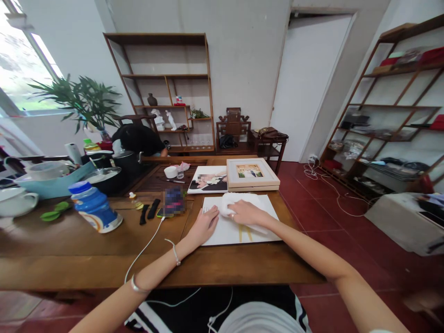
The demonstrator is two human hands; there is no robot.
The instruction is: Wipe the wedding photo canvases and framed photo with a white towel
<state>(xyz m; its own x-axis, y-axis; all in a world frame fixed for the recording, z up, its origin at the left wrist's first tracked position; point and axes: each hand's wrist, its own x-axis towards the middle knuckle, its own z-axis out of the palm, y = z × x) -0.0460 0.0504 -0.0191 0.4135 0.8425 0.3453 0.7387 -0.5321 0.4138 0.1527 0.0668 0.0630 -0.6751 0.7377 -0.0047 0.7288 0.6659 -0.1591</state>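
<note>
A flat white board (222, 233) lies near the table's front edge, with yellowish strokes showing on its lower middle. My left hand (205, 225) rests flat on the board's left side, fingers stretched out. My right hand (247, 212) grips a white cloth (227, 201) and presses it on the board's upper part; its fingertips are partly sunk in the folds. Just behind the board are a photo print (208, 179) on a white panel and a light wooden picture frame (274, 181) holding a small photo.
On the wooden table (104, 254) to the left stand a blue-capped bottle (95, 208), a small dropper bottle (136, 201) and a phone (173, 201) with a white cable (144, 247). Farther left are green leaves (55, 211) and pots. A person (138, 138) in black leans at the far side.
</note>
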